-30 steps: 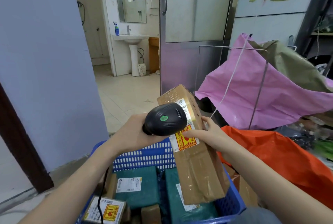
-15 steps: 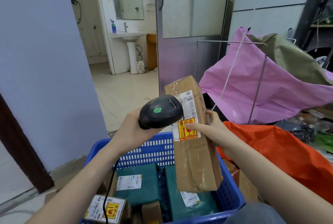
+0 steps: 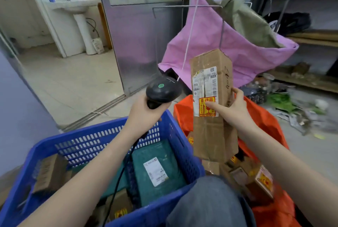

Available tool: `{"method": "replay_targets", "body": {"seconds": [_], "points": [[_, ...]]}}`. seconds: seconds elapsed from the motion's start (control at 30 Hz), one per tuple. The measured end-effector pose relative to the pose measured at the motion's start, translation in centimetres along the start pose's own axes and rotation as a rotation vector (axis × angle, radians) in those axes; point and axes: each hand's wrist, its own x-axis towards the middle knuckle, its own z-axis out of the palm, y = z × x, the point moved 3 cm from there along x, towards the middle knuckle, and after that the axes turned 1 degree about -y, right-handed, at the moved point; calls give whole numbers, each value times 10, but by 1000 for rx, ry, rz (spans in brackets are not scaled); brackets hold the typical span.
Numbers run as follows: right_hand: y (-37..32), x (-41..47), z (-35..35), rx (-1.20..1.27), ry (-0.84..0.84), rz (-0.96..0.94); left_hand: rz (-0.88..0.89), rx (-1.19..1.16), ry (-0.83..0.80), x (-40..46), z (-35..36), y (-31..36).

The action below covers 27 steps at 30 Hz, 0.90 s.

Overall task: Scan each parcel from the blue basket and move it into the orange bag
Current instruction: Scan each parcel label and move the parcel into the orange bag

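Observation:
My right hand (image 3: 233, 109) grips a tall brown cardboard parcel (image 3: 212, 135) with a white label and a red-yellow sticker, held upright over the orange bag (image 3: 265, 117). My left hand (image 3: 144, 115) holds a black corded scanner (image 3: 162, 90) just left of the parcel, above the far rim of the blue basket (image 3: 82, 142). In the basket lie a green mailer (image 3: 157, 170) and small brown boxes (image 3: 49, 173). Several boxes (image 3: 256, 181) lie inside the orange bag.
A pink bag (image 3: 219, 44) hangs on a wire frame behind the orange bag, with an olive sack beside it. Shelves and floor litter are at the right. A metal door and a washroom with a sink are at the left. My knee (image 3: 206, 203) is at the bottom.
The parcel has moved right, from over the basket to over the orange bag, and apart from the scanner. The view has swung right and down.

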Motion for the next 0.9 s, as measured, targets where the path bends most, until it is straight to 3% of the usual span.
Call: {"method": "replay_targets", "body": {"seconds": [0.23,0.57,0.9], "points": [[85,10,-45,-210,57,103,-139,22,-216,16,111,-35],[188,14,-23,-353,-121,392,-217,62,-450,8,195,-86],[175,22,-20,-360,-138,253,-250,53,-451,10,192,-92]]}}
